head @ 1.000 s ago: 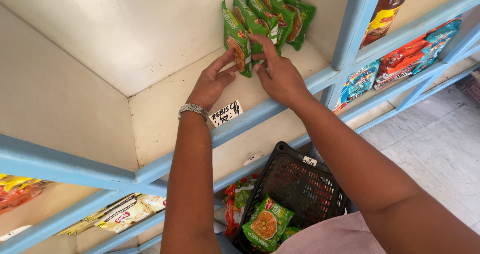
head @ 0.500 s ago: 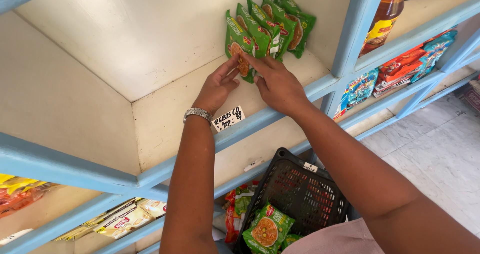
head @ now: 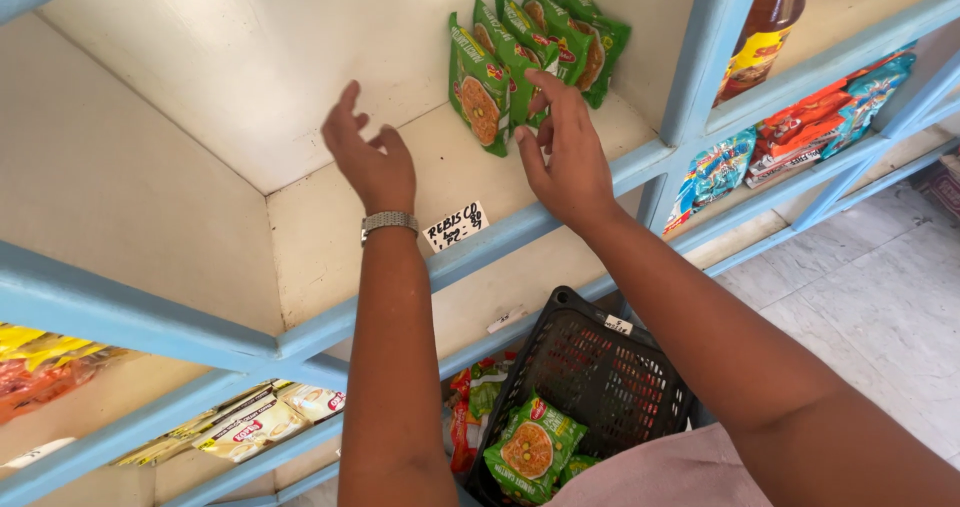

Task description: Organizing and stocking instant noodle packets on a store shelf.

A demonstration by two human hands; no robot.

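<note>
A row of green instant-noodle packets [head: 520, 52] is seen standing on edge on the cream shelf [head: 330, 237], leaning back toward the rear wall at the right end of the compartment. The right hand [head: 565, 152] is held with fingers loosely spread, fingertips touching or just short of the front packet; contact cannot be confirmed. The left hand [head: 372, 162] is open and empty, raised above bare shelf, well apart from the packets; a metal watch [head: 388, 223] is worn on the wrist. The packets are judged light, crinkly and slippery, with a brittle block inside, so they are best taken by the flat sides, not the sealed ends. More green packets [head: 530, 449] lie in a black basket [head: 600, 367] below, partly hidden by the arms. The rear packets overlap, so no count is certain. A bottle [head: 765, 22] in the next compartment is cut off at the top.
</note>
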